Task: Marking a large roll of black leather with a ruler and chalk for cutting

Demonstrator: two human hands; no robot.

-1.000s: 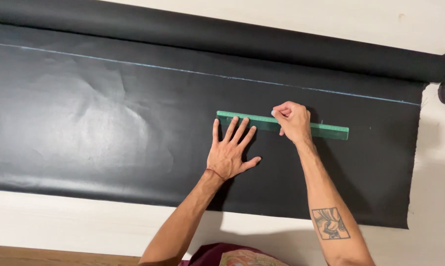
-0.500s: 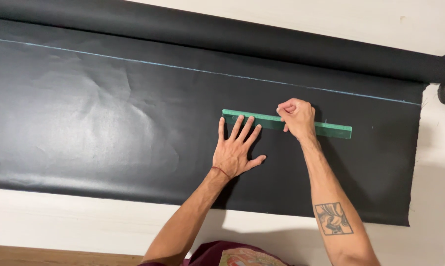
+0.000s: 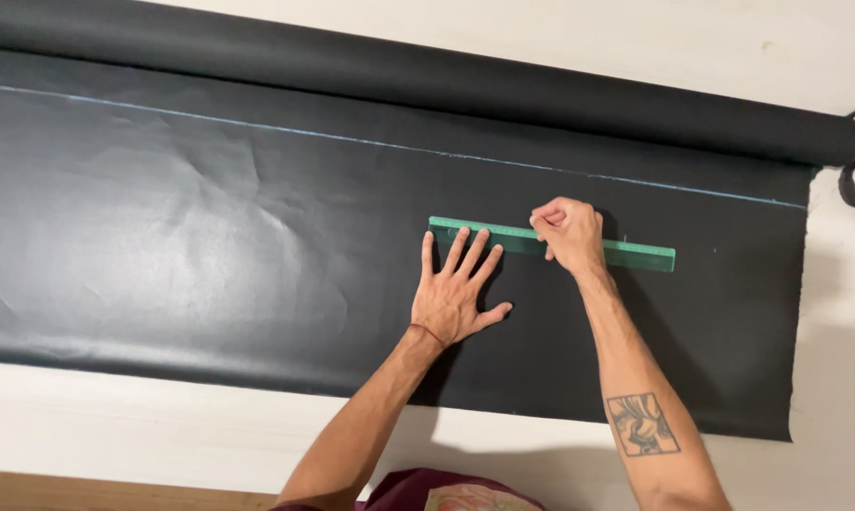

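Pressing flat, the left hand (image 3: 454, 301) spread wide and pinned the thin, stiff green ruler (image 3: 552, 243) on the soft black sheet (image 3: 210, 246); the right hand (image 3: 569, 235), closed tight around something small, rode mid-ruler.

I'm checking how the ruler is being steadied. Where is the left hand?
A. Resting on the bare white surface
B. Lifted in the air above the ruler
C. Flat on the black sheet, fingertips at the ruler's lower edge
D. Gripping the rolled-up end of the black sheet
C: the left hand lies spread flat on the black sheet, fingertips reaching the lower edge of the green ruler, while the right hand is closed at its top edge.
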